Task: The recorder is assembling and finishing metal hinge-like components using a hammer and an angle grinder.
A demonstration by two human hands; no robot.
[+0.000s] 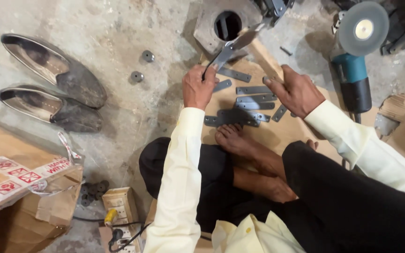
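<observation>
My left hand (198,86) is closed around a long flat metal strip (233,47) and holds it raised and tilted toward a dark clamp at the top. My right hand (296,91) rests on a wooden board (277,133), its fingers touching flat grey metal plates (254,98) that lie scattered there. Several more plates (233,117) are piled near my bare feet (240,143).
A blue angle grinder (355,51) lies at the upper right. A metal block with a round hole (226,26) stands at the top. Two dark shoes (52,89) lie left; a taped cardboard box (22,197), an extension socket (118,211) and small metal discs (142,65) are on the concrete floor.
</observation>
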